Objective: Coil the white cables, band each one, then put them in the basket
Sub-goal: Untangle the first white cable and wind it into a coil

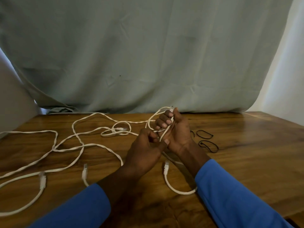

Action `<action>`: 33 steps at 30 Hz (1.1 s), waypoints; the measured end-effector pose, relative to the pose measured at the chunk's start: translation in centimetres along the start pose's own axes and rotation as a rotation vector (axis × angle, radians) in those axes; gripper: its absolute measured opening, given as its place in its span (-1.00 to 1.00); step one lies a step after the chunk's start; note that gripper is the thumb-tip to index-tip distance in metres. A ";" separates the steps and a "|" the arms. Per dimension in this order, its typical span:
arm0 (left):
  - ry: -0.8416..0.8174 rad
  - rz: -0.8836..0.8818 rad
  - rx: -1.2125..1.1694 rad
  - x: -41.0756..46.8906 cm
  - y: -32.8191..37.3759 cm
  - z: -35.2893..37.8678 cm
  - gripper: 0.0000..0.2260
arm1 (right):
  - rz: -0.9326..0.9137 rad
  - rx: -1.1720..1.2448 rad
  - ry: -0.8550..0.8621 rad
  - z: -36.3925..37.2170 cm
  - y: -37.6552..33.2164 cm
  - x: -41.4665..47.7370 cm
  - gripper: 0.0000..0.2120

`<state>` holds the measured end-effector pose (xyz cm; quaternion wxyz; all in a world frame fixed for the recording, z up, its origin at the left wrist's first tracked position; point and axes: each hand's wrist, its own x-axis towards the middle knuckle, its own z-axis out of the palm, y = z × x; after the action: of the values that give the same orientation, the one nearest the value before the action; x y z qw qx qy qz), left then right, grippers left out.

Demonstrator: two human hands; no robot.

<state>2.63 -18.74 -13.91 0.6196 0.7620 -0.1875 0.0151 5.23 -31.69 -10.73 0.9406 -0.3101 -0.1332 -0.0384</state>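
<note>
The right hand [172,129] stands palm toward the camera over the middle of the wooden table [246,145], its fingers [162,123] curled tight round a white cable [165,131] — a loop of it rises past the fingertips and arcs out to the left, and a plug end pokes up beside the thumb; the left hand [144,150] sits just below and against it, fingers bent inward and thumb stretched to the heel of the right palm, the cable running down between thumb and forefinger, though whether it is actually pinched there cannot be told; the other white cables [42,178] sprawl loose across the left half of the table, crossing one another, with plug ends lying toward the front near the blue sleeves [230,195]; black bands [204,134] lie flat on the wood just right of the right wrist — apart from the cables; a grey-green cloth [148,55] hangs behind the table.
</note>
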 end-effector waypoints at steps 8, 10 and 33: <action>-0.092 -0.097 -0.244 1.3 0.5 -1.1 -0.77 | 0.012 0.014 0.001 -0.8 -0.7 0.6 -0.59; -0.116 -0.139 -0.275 1.5 0.3 -1.4 -0.71 | 0.027 0.032 0.005 -1.0 -1.0 0.6 -0.60; 0.215 -0.082 -0.247 2.3 0.1 -2.0 -0.67 | 0.393 -0.033 -0.240 0.5 1.6 -0.8 -0.65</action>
<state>5.18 -17.47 -12.73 0.7253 0.6810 -0.0892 0.0478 4.58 -30.13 -11.47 0.9022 -0.3478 -0.1804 0.1805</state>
